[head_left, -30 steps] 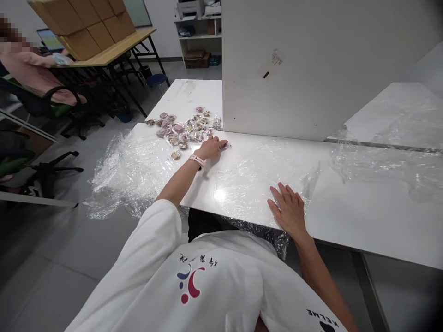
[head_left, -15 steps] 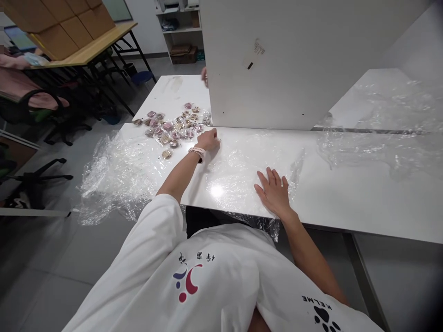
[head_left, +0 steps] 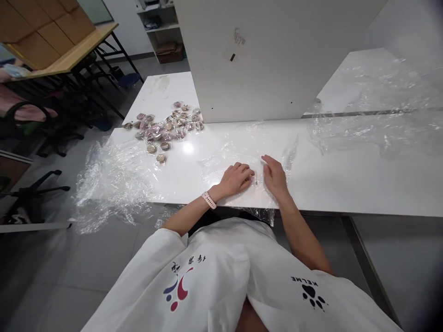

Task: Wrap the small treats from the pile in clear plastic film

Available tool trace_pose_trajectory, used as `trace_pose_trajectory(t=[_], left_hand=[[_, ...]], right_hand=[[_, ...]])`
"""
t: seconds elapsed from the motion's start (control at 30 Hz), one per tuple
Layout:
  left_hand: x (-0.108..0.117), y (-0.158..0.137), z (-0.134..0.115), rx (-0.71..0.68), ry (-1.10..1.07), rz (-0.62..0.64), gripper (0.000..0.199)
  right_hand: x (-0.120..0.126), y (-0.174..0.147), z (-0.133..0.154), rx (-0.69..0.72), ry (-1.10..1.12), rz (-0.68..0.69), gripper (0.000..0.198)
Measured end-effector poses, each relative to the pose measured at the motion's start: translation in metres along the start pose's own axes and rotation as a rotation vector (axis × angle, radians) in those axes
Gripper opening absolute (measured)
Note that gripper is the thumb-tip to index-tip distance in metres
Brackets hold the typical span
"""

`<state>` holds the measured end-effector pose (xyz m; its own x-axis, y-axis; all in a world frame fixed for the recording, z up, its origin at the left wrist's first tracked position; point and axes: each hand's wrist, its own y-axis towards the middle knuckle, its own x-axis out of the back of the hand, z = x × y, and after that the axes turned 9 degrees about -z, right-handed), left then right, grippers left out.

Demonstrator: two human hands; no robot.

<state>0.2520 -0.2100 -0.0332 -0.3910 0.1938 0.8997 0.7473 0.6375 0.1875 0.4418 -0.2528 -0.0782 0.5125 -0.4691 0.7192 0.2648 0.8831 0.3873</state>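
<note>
My left hand (head_left: 236,180), wearing a pale pink wristband (head_left: 209,200), is over the clear plastic film (head_left: 221,159) near the table's front edge. Its fingers curl down around a small wrapped piece, mostly hidden beneath them. Just to the right, my right hand (head_left: 276,177) rests on its edge on the film, fingers loosely bent and apart from the left hand, with nothing visible in it. A pile of small individually wrapped pieces (head_left: 157,133), brown and pinkish, lies on the table to the left.
Crumpled clear film (head_left: 110,180) hangs over the table's left end. More film (head_left: 374,124) spreads at the right. A tall white panel (head_left: 263,60) stands across the white table (head_left: 346,184). Cardboard boxes (head_left: 51,34) sit on a wooden table, with office chairs below.
My left hand has come from beside the pile, rightward and nearer to me, onto the film. My right hand has turned from lying flat onto its edge. The view has shifted slightly.
</note>
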Motion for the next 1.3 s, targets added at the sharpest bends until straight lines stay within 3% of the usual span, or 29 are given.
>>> trace_pose_trajectory(t=[0.07, 0.17, 0.27, 0.4, 0.5, 0.6, 0.77, 0.87, 0.93, 1.03, 1.1, 1.2, 1.3], left_hand=[[0.001, -0.01, 0.005, -0.032, 0.033, -0.066, 0.054], [0.015, -0.046, 0.016, -0.07, -0.018, -0.022, 0.101], [0.02, -0.089, 0.022, -0.078, -0.009, 0.065, 0.113], [0.007, -0.11, 0.019, -0.017, 0.078, 0.0, 0.101], [0.004, -0.098, 0.012, -0.031, 0.052, -0.026, 0.096], [0.01, -0.081, 0.009, -0.086, 0.037, 0.05, 0.091], [0.015, -0.069, 0.017, -0.077, 0.042, 0.083, 0.07], [0.01, -0.063, 0.02, -0.024, -0.046, -0.029, 0.048], [0.007, -0.055, 0.023, 0.104, -0.156, -0.128, 0.031], [0.006, -0.037, 0.028, 0.367, -0.314, -0.21, 0.03], [0.007, -0.025, 0.033, 0.489, -0.379, -0.231, 0.019], [0.007, -0.014, 0.038, 0.545, -0.421, -0.255, 0.01], [0.004, -0.013, 0.041, 0.482, -0.393, -0.287, 0.017]], right_hand=[[0.023, -0.012, -0.002, 0.03, 0.048, -0.017, 0.053], [0.063, -0.05, -0.011, 0.261, 0.013, 0.261, 0.067], [0.083, -0.092, -0.021, 0.408, -0.129, 0.456, 0.081], [0.073, -0.109, -0.015, 0.46, -0.18, 0.381, 0.051], [0.063, -0.087, 0.004, 0.45, -0.085, 0.33, 0.037], [0.06, -0.052, 0.02, 0.382, 0.078, 0.345, 0.036], [0.045, 0.005, 0.02, 0.002, 0.375, 0.408, 0.042], [0.026, 0.031, 0.012, -0.183, 0.455, 0.439, 0.044], [0.014, 0.042, 0.009, -0.23, 0.404, 0.446, 0.04], [0.0, 0.05, 0.007, -0.205, 0.166, 0.372, 0.026], [-0.003, 0.051, 0.008, -0.16, -0.012, 0.258, 0.02], [0.001, 0.044, 0.008, 0.001, -0.181, 0.025, 0.035], [0.014, 0.03, 0.005, 0.193, -0.137, -0.115, 0.03]])
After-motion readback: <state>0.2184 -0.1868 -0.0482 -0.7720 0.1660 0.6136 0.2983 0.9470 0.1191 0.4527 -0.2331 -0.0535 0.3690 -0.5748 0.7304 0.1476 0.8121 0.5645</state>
